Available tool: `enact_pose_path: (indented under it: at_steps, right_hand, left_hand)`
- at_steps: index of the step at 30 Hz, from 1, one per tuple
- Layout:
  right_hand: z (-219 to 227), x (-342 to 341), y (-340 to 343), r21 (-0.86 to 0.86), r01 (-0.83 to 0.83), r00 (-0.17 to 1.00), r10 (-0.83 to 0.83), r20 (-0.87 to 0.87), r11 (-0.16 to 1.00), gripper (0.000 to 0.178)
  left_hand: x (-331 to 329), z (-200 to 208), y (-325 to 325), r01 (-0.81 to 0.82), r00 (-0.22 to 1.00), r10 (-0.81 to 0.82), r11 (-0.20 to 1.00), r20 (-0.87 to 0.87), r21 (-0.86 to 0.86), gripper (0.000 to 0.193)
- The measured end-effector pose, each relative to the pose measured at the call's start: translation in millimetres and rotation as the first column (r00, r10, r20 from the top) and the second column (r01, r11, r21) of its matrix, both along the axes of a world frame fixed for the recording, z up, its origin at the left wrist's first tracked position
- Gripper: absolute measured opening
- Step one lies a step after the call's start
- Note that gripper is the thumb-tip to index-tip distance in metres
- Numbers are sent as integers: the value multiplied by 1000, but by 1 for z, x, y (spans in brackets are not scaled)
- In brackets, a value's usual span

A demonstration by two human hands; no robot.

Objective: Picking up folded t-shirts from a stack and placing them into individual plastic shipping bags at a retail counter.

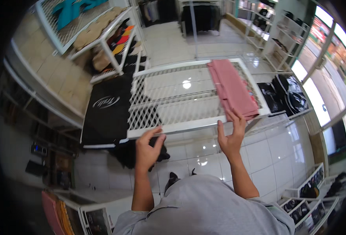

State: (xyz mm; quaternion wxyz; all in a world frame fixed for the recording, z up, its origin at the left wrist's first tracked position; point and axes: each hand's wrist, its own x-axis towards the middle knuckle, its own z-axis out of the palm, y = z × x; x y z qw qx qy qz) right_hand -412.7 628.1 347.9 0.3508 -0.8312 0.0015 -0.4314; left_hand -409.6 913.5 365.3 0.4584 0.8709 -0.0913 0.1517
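A folded pink garment (233, 88) lies lengthwise across the right end of a white mesh-topped table (177, 127). My right hand (232, 137) is at the table's near edge, fingers spread. Its fingertips overlap the garment's near end in the picture; whether they touch it I cannot tell. Farther left, my left hand (147, 150) hovers by the same edge, its thumb and fingers apart and nothing in it. Left of the mesh lies a flat black cloth or bag (107, 107) with white lettering.
Black items (288, 94) in shiny wrapping sit on a low rack to the right. A shelf at the back left holds colourful folded things (122, 41). Dark clothes (199, 17) hang on a far rack. Something black (128, 152) shows under the table's left end.
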Motion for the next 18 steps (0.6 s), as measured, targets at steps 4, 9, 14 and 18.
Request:
enact_pose_path:
  at_steps: [4, 9, 14, 18]
  right_hand:
    - [0, 10, 74, 130, -446, 890, 455, -43, 885, 33]
    - [7, 40, 170, 46, -735, 671, 735, -97, 677, 27]
    - [-9, 70, 212, -5, -795, 597, 781, -183, 606, 23]
    - [-27, 75, 224, 226, -752, 571, 783, -246, 620, 16]
  left_hand:
    - [-4, 20, 82, -215, 972, 200, 968, 123, 130, 35]
    - [7, -19, 168, -313, 950, 287, 891, 127, 329, 42]
    - [20, -29, 180, -363, 931, 350, 870, 101, 335, 30]
    - [27, -35, 184, -441, 897, 424, 850, 121, 290, 21]
